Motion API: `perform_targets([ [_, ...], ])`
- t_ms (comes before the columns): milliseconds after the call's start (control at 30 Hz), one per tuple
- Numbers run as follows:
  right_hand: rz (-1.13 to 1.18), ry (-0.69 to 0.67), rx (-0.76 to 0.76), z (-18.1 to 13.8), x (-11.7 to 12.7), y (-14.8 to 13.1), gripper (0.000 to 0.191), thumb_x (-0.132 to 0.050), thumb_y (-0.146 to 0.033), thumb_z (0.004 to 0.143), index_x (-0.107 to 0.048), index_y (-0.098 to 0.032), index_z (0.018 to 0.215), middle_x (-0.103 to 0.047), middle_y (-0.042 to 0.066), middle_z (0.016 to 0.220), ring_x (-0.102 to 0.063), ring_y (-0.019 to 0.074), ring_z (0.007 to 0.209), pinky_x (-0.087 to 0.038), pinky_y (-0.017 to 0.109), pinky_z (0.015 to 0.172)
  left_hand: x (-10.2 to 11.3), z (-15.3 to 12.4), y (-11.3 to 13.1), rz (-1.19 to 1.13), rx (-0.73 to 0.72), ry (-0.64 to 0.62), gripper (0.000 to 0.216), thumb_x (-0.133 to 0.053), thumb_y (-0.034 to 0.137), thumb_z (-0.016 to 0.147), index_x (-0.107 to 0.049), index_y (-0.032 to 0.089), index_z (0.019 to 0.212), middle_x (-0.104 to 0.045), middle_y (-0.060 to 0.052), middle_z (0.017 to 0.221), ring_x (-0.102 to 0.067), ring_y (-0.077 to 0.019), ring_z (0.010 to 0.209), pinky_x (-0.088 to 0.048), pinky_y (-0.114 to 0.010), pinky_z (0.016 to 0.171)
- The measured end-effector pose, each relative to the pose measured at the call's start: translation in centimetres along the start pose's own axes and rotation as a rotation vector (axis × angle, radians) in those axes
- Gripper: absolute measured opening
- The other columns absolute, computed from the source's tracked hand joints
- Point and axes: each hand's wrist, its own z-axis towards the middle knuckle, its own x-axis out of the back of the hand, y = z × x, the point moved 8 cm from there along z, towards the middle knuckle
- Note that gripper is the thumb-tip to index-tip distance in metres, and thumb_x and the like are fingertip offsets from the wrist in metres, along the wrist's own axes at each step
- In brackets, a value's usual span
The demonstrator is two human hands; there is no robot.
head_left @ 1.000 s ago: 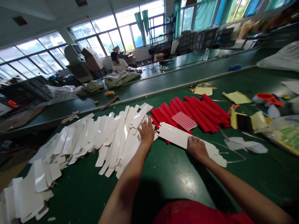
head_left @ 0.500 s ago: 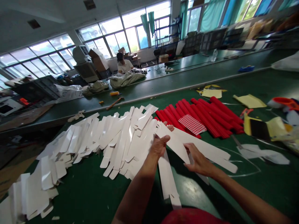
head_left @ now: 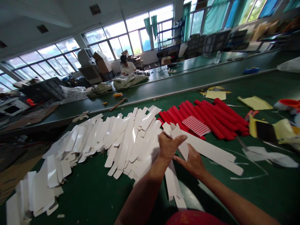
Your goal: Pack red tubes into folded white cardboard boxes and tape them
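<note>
Between my hands is a white card carton (head_left: 184, 152), long and narrow, with its end flaps standing up at the far end. My left hand (head_left: 169, 146) wraps round its left side, thumb stretched across the top. On the near right side, my right hand (head_left: 194, 162) grips it between thumb and fingers; some fingertips are hidden. Flat white carton blanks (head_left: 142, 147) lie heaped to the left of my hands. More white cartons (head_left: 211, 149) lie to the right, and another white carton (head_left: 172, 181) points toward me below my hands.
Red tube-like rolls (head_left: 211, 118) lie behind my hands, with a sheet of red dot stickers (head_left: 196, 125) on them. Yellow paper (head_left: 255, 102) and an orange tape roll (head_left: 287, 104) are at the right. A hammer (head_left: 117, 104) lies further back. A person (head_left: 127, 67) sits beyond the tables.
My hands have come closer together on the carton, which now looks narrower and more folded. My left thumb now reaches across it. The view has shifted slightly.
</note>
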Motion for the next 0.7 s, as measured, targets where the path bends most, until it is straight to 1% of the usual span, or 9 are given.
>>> perform_targets([
  [67, 0.015, -0.030, -0.073, 0.5, 0.4, 0.2, 0.064, -0.068, -0.060, 0.072, -0.054, -0.015, 0.116, -0.069, 0.017, 0.102, -0.067, 0.0347, 0.096, -0.054, 0.049, 0.083, 0.4, 0.2, 0.3, 0.041, -0.028, 0.096, 0.046, -0.088, 0.050, 0.054, -0.065, 0.013, 0.070, -0.066, -0.001, 0.066, -0.062, -0.0140, 0.060, -0.051, -0.023, 0.055],
  [133, 0.050, -0.083, -0.128, 0.8, 0.5, 0.6, 0.066, -0.071, -0.060, 0.067, -0.056, -0.016, 0.113, -0.070, 0.014, 0.099, -0.068, 0.0333, 0.092, -0.054, 0.047, 0.081, 0.5, 0.4, 1.1, 0.070, -0.079, 0.167, 0.045, -0.088, 0.050, 0.054, -0.065, 0.013, 0.066, -0.063, 0.001, 0.060, -0.059, -0.0124, 0.054, -0.048, -0.022, 0.050],
  [267, 0.111, -0.177, -0.174, 0.3, 0.0, 2.3, 0.078, -0.077, -0.059, 0.057, -0.056, -0.016, 0.118, -0.069, 0.013, 0.109, -0.066, 0.0336, 0.099, -0.053, 0.045, 0.084, 0.5, 0.7, 3.0, 0.045, -0.190, 0.255, 0.044, -0.088, 0.048, 0.054, -0.063, 0.013, 0.065, -0.064, 0.001, 0.062, -0.061, -0.0118, 0.055, -0.049, -0.021, 0.052],
  [333, 0.101, -0.197, -0.208, -0.4, -0.5, 3.5, 0.070, -0.076, -0.060, 0.058, -0.060, -0.017, 0.111, -0.070, 0.012, 0.103, -0.066, 0.0339, 0.096, -0.053, 0.046, 0.083, 0.5, 0.7, 3.2, 0.068, -0.193, 0.286, 0.046, -0.089, 0.048, 0.052, -0.061, 0.013, 0.063, -0.064, 0.001, 0.063, -0.061, -0.0121, 0.056, -0.050, -0.022, 0.053],
  [433, 0.047, -0.147, -0.323, -1.1, -0.8, 5.4, 0.054, -0.072, -0.062, 0.062, -0.062, -0.020, 0.095, -0.071, 0.010, 0.085, -0.068, 0.0331, 0.081, -0.055, 0.046, 0.072, 0.1, 0.5, 2.6, 0.139, -0.140, 0.260, 0.047, -0.090, 0.048, 0.049, -0.059, 0.013, 0.059, -0.061, 0.001, 0.059, -0.057, -0.0112, 0.053, -0.048, -0.021, 0.050],
  [533, 0.001, -0.070, -0.384, -1.0, -1.1, 6.5, 0.053, -0.072, -0.062, 0.060, -0.060, -0.021, 0.092, -0.070, 0.010, 0.079, -0.067, 0.0331, 0.075, -0.054, 0.046, 0.069, -1.2, 0.4, 2.0, 0.127, -0.155, 0.121, 0.046, -0.086, 0.052, 0.056, -0.063, 0.014, 0.067, -0.065, -0.001, 0.065, -0.059, -0.0128, 0.057, -0.051, -0.023, 0.054],
  [600, -0.004, -0.079, -0.348, -0.7, -1.9, 6.9, 0.054, -0.070, -0.061, 0.063, -0.060, -0.019, 0.096, -0.070, 0.011, 0.083, -0.067, 0.0329, 0.079, -0.054, 0.046, 0.073, -1.8, 0.3, 1.6, 0.137, -0.202, 0.050, 0.050, -0.080, 0.059, 0.062, -0.065, 0.014, 0.079, -0.067, -0.003, 0.073, -0.063, -0.0152, 0.065, -0.054, -0.026, 0.063],
  [633, -0.004, -0.108, -0.313, -0.5, -2.5, 7.1, 0.054, -0.069, -0.061, 0.066, -0.061, -0.017, 0.097, -0.070, 0.012, 0.087, -0.066, 0.0327, 0.083, -0.053, 0.046, 0.075, -1.8, 0.2, 1.3, 0.167, -0.224, 0.049, 0.054, -0.077, 0.062, 0.064, -0.064, 0.015, 0.086, -0.068, -0.004, 0.077, -0.064, -0.0166, 0.069, -0.055, -0.028, 0.068],
  [700, 0.011, -0.196, -0.206, -0.5, -3.7, 7.1, 0.058, -0.066, -0.062, 0.068, -0.063, -0.015, 0.101, -0.069, 0.015, 0.097, -0.064, 0.0335, 0.093, -0.051, 0.048, 0.082, -1.4, -0.3, 0.6, 0.263, -0.257, 0.108, 0.066, -0.071, 0.071, 0.066, -0.060, 0.015, 0.099, -0.068, -0.007, 0.086, -0.066, -0.0203, 0.078, -0.055, -0.032, 0.076],
])
